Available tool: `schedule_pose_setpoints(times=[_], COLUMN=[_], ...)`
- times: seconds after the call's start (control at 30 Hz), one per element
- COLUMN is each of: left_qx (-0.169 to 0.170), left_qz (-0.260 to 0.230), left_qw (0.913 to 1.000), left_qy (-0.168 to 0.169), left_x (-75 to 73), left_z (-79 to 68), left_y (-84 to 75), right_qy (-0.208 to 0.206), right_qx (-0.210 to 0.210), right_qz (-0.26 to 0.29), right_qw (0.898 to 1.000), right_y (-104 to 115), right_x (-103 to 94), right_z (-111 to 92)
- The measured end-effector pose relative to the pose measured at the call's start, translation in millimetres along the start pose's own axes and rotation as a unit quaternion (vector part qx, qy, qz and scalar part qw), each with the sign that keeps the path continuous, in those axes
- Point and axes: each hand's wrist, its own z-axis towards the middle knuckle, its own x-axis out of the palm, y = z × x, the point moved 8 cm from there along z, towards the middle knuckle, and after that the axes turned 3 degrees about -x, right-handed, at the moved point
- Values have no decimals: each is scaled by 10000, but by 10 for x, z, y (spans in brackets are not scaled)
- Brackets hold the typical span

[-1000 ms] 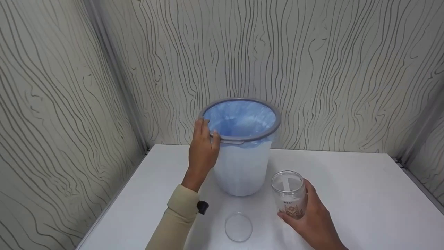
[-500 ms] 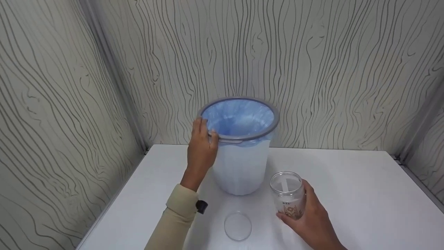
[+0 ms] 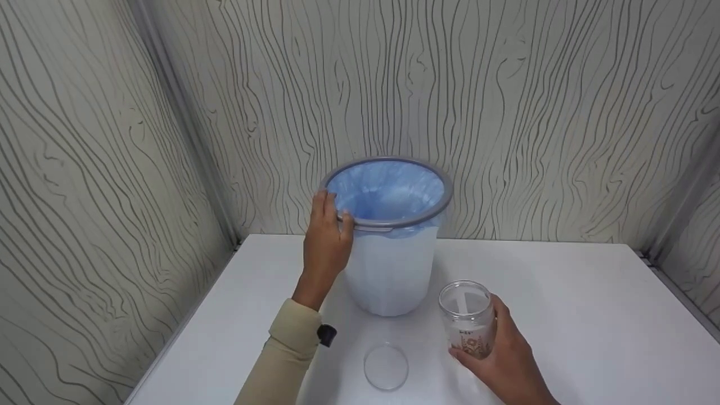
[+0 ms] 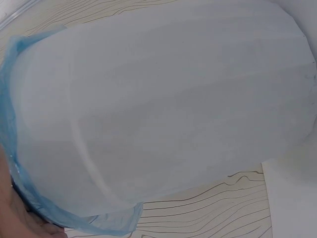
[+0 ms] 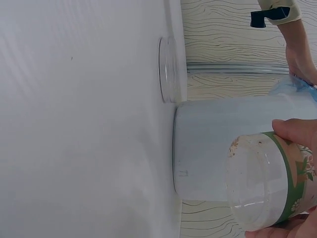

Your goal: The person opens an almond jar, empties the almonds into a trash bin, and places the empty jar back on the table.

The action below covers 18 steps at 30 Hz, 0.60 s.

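A white trash can (image 3: 391, 275) with a grey rim ring (image 3: 402, 222) and a blue liner bag (image 3: 388, 191) stands upright on the white table. My left hand (image 3: 328, 242) grips its rim at the near left, fingers over the edge and thumb in front. In the left wrist view, that hand (image 4: 17, 213) is mostly cut off beside the liner's edge. With its mouth facing up, a clear jar (image 3: 469, 340) is held by my right hand (image 3: 509, 360) to the right of the can. The right wrist view shows the jar's printed green label and clear base (image 5: 255, 181), raised off the table.
A clear round lid (image 3: 386, 367) lies on the white table (image 3: 579, 315) in front of the can. Wood-grain patterned panels (image 3: 388, 79) stand behind and to the left, with a metal corner strip (image 3: 185, 118) between them.
My right hand and the jar have dipped very slightly. The left hand keeps its hold on the can's rim, and the lid stays put. The head view has shifted a little.
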Motion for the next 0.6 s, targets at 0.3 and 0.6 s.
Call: schedule_pose_setpoints(times=[0.3,0.6], left_qx=[-91,56], left_qz=[28,-47], left_qw=[10000,9999], left_qy=[-15,-109], left_x=[-17,-23], left_z=[-13,-15], left_y=[-1,-17], right_qy=[23,45], right_qx=[-13,44], right_qz=[98,116], right_qw=[9999,9999], right_y=[-51,-80], right_x=[28,55], right_z=[-26,-49])
